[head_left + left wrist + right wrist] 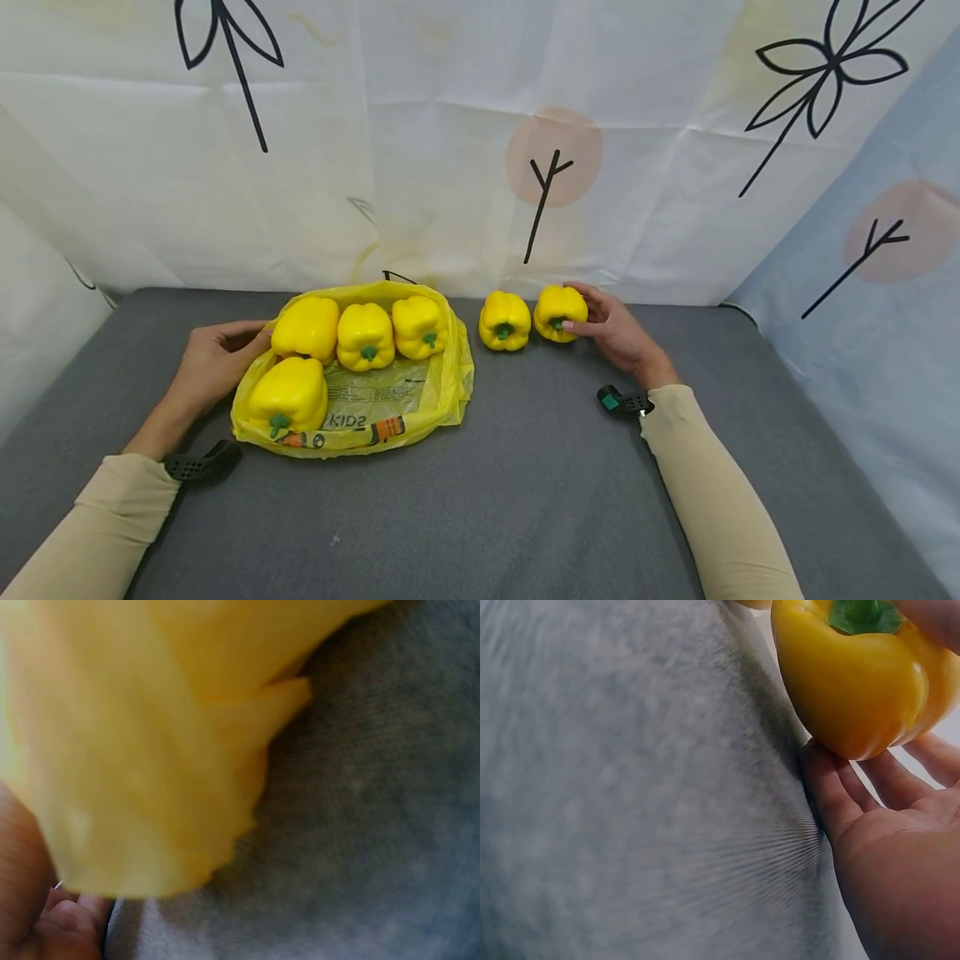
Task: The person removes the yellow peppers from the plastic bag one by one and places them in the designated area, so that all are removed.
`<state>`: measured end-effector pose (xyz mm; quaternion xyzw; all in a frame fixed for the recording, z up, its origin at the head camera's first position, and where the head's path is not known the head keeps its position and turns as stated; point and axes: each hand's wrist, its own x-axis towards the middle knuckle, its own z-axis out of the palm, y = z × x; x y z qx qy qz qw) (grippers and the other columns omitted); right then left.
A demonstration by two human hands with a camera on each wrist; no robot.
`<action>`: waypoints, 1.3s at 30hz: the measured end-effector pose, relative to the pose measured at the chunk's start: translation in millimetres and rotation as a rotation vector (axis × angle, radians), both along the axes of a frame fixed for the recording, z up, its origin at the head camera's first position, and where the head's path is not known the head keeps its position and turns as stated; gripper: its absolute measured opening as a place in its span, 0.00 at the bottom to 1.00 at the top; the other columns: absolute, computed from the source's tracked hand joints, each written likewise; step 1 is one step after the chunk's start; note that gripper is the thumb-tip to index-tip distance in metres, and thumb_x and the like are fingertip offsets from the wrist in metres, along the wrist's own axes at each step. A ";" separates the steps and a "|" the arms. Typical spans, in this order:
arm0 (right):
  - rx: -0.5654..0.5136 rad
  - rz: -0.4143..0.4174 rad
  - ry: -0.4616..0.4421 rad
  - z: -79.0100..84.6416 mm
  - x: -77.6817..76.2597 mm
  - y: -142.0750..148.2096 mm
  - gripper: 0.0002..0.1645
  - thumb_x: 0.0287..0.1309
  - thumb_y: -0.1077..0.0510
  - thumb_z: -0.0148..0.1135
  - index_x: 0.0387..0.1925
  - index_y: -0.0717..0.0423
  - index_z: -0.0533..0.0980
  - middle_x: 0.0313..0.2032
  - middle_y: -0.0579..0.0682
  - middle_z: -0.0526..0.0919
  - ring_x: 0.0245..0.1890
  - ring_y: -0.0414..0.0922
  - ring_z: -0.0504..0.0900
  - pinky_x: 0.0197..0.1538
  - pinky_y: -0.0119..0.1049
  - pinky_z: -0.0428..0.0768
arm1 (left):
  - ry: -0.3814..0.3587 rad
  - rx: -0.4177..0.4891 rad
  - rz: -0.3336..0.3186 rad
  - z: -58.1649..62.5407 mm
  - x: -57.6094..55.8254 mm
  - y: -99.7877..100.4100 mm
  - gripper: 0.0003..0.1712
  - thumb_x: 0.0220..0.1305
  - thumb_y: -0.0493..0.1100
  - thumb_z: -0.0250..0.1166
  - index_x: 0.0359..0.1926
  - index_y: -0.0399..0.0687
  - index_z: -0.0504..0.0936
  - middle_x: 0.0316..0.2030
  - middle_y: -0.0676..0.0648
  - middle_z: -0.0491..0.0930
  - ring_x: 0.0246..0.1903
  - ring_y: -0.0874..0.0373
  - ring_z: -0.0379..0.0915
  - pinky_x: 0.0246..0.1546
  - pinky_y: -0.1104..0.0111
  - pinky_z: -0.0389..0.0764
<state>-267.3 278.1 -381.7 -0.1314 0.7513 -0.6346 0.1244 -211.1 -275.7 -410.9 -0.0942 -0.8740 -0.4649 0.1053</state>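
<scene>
At the left rim of a yellow plastic bag (450,400), my left hand (213,362) grips the edge. Several yellow bell peppers lie inside the opened bag, among them a large one (288,392) at the front left. The bag's crumpled side (150,765) fills much of the left wrist view and hides most of that hand's fingers. To the right, my right hand (615,329) holds a yellow bell pepper (555,308), thumb in front near the green stem and fingers behind. In the right wrist view this pepper (855,682) rests against the fingers.
Another yellow bell pepper (504,321) stands on the grey table (480,517) between the bag and the held pepper. A white patterned curtain (450,167) hangs behind the table's back edge, and a bluish one (885,333) on the right.
</scene>
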 end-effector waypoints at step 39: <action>0.039 0.076 0.008 -6.9 0.0 -0.1 0.49 0.65 0.69 0.65 0.80 0.55 0.51 0.75 0.56 0.57 0.72 0.54 0.61 0.70 0.42 0.67 | 0.002 0.000 -0.011 1.8 2.1 -0.6 0.24 0.74 0.46 0.64 0.59 0.29 0.81 0.41 0.72 0.77 0.38 0.79 0.75 0.35 0.83 0.79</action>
